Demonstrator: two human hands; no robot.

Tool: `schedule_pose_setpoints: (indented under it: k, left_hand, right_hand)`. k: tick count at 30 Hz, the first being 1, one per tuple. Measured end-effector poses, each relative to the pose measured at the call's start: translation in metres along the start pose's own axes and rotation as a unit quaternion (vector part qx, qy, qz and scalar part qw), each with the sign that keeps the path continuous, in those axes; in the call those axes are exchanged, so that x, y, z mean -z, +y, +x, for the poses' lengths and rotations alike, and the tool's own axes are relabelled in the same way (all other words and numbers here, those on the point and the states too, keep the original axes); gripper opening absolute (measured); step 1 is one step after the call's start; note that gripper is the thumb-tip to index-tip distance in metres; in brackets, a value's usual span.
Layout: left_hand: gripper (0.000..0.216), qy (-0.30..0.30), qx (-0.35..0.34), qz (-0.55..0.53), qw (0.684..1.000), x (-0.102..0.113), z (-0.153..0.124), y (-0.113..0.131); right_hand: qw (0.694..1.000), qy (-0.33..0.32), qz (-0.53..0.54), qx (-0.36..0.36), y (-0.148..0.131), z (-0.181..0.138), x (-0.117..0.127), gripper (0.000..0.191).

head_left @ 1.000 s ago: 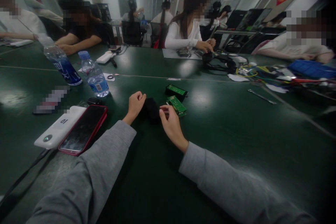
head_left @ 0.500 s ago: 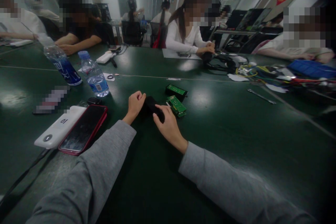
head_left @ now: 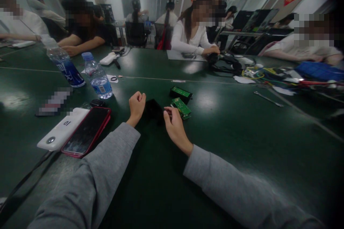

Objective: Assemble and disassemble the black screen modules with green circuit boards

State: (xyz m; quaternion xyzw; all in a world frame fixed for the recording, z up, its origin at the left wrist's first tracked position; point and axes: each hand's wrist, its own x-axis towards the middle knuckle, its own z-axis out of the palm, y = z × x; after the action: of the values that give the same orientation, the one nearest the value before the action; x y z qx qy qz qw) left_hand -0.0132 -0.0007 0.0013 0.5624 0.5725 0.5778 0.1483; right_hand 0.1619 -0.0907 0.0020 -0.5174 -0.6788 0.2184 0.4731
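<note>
A black case [head_left: 153, 109], boxy and too dark to show much detail, lies low over the table between my hands. My left hand [head_left: 137, 105] is closed like a fist at its left side; whatever its fingers grip is hidden. On the other side, my right hand [head_left: 174, 123] has its thumb and bent fingers at the case's right edge, where they seem to pinch it. Just beyond that hand rests a green circuit board [head_left: 182, 107]. Behind the board sits a black case with a green board in it [head_left: 181, 93].
At left are a red-cased phone [head_left: 87, 130], a white power bank [head_left: 63, 128] with a cable, a small black object [head_left: 98, 102] and two bottles, one clear [head_left: 99, 78]. A wrench [head_left: 268, 99] and tangled wires [head_left: 258, 72] lie at right. Several people sit across the table.
The black case has turned, showing a dark hollow-looking side. My right hand has drawn a little to the right, its fingers more curled. My left hand has shifted slightly left.
</note>
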Motion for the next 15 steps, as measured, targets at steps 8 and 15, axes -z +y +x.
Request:
schedule_pose_setpoints:
  k: [8,15]
  left_hand:
    - [0.039,0.002,-0.001,-0.006,1.000,0.001,-0.001,0.001]
    - [0.038,0.005,0.007,-0.011,1.000,0.001,-0.001,0.004]
  right_hand:
    - [0.989,-0.031,-0.096,0.104,-0.018,-0.005,0.004,0.043]
    - [0.962,-0.163,-0.173,0.132,-0.025,-0.013,0.005,0.039]
